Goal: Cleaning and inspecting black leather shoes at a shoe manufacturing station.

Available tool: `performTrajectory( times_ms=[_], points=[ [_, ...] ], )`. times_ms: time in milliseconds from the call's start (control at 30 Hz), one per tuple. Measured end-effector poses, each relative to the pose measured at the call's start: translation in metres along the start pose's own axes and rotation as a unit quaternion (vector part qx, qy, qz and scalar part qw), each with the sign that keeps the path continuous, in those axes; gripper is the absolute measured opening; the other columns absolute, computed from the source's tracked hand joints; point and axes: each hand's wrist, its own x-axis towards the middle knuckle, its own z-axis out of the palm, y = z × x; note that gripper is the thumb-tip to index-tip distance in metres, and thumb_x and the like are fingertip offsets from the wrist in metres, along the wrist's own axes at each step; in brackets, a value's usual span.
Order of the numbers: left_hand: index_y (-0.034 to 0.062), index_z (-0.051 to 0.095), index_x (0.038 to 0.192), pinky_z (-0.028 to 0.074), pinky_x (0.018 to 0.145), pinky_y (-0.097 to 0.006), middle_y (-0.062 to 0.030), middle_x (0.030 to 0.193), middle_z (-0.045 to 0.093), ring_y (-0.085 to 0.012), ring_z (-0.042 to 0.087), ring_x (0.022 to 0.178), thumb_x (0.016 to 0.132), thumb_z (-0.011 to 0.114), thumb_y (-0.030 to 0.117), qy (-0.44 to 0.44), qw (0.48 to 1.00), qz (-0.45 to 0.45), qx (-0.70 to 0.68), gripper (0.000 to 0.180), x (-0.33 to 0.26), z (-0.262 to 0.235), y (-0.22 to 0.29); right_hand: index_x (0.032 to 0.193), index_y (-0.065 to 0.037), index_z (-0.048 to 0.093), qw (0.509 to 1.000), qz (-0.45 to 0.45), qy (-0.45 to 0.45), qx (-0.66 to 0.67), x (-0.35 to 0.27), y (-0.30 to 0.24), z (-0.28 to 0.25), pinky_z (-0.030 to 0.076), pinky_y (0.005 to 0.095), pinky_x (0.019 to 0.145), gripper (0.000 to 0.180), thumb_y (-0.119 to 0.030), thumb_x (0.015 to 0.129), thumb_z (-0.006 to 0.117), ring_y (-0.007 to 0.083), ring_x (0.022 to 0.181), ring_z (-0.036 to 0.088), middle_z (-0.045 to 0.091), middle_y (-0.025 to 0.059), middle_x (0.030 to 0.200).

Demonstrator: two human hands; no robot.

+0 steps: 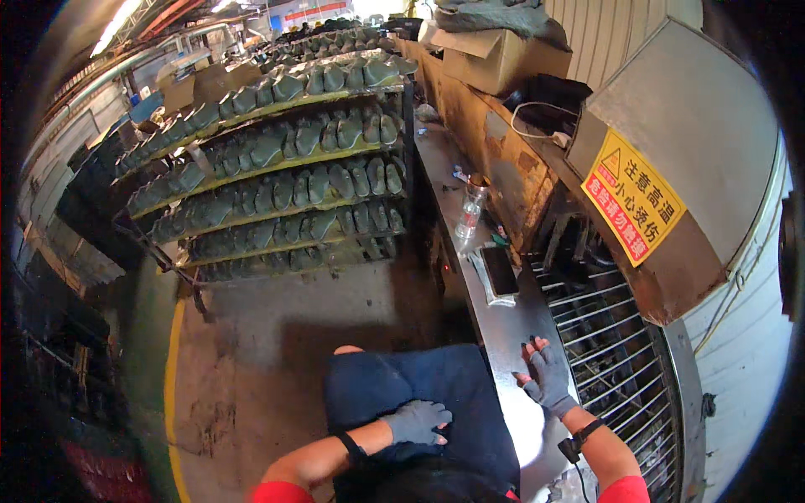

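So here's me at my spot, sitting down. My left hand [419, 422], in a grey fingerless glove, lies on the lap of my navy trousers [453, 377]; its fingers are close together and bent a little, and the palm's hidden, so I can't tell if anything's under it. My right hand [549, 375], same kind of glove, is on the metal bench [503, 331] with its fingers spread apart. That bench runs away from me along my right side, and just past my hand is a grate of metal bars [599, 335].

Further up the bench there's a dark, phone-like slab [501, 270] on something silvery, then a clear bottle [470, 218] standing beyond it. Over the grate hangs a big metal hood [688, 109] with a yellow and red warning sign [635, 197]. Ahead to the left, a multi-tier rack [251, 220] is packed with dark grey shoe-shaped pieces [319, 186].
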Motion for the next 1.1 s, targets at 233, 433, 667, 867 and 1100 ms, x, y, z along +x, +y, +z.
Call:
performTrajectory(
  times_ms=[233, 433, 667, 867, 1100],
  points=[
    [0.0096, 0.071, 0.090, 0.052, 0.063, -0.030, -0.0019, 0.080, 0.068, -0.0112, 0.061, 0.069, 0.105, 0.062, 0.051, -0.057, 0.867, -0.121, -0.480, 0.045, -0.003, -0.035, 0.010, 0.143, -0.002, 0.060, 0.999, -0.038, 0.017, -0.009, 0.005, 0.009, 0.006, 0.045, 0.0578, 0.113, 0.069, -0.041, 0.089, 0.081, 0.0504, 0.135, 0.055, 0.059, 0.0272, 0.146],
    [0.0036, 0.079, 0.107, 0.058, 0.073, -0.033, -0.0044, 0.086, 0.075, -0.0180, 0.069, 0.081, 0.101, 0.068, 0.031, -0.050, 0.972, 0.003, -0.231, 0.030, -0.013, -0.040, 0.022, 0.141, 0.002, 0.059, 0.999, 0.005, -0.027, 0.021, -0.010, 0.016, 0.012, 0.042, 0.0603, 0.115, 0.069, -0.039, 0.089, 0.076, 0.0527, 0.136, 0.053, 0.057, 0.0317, 0.145],
    [0.0058, 0.082, 0.105, 0.056, 0.081, -0.041, -0.0112, 0.094, 0.077, -0.0234, 0.069, 0.086, 0.101, 0.069, 0.027, 0.056, 0.803, -0.084, -0.587, 0.025, -0.025, 0.078, 0.004, 0.151, -0.006, 0.056, 0.998, -0.058, 0.021, -0.008, 0.009, -0.006, -0.006, 0.039, 0.0582, 0.119, 0.063, -0.032, 0.096, 0.073, 0.0454, 0.144, 0.048, 0.054, 0.0237, 0.153],
    [0.0061, 0.080, 0.113, 0.056, 0.072, -0.042, -0.0055, 0.089, 0.078, -0.0227, 0.072, 0.080, 0.100, 0.071, 0.022, -0.006, 0.984, -0.081, -0.161, 0.023, -0.038, 0.048, 0.017, 0.156, -0.005, 0.050, 0.999, -0.039, -0.013, -0.022, 0.003, 0.007, -0.001, 0.034, 0.0564, 0.124, 0.068, -0.032, 0.096, 0.069, 0.0451, 0.147, 0.044, 0.048, 0.0238, 0.159],
    [0.0048, 0.080, 0.111, 0.057, 0.068, -0.041, -0.0074, 0.086, 0.077, -0.0239, 0.072, 0.076, 0.099, 0.071, 0.023, -0.109, 0.932, -0.068, -0.338, 0.024, -0.026, 0.025, 0.038, 0.140, -0.004, 0.061, 0.999, 0.023, -0.033, -0.014, -0.011, 0.025, 0.018, 0.043, 0.0569, 0.114, 0.073, -0.042, 0.081, 0.078, 0.0507, 0.139, 0.051, 0.057, 0.0286, 0.147]
  ],
)
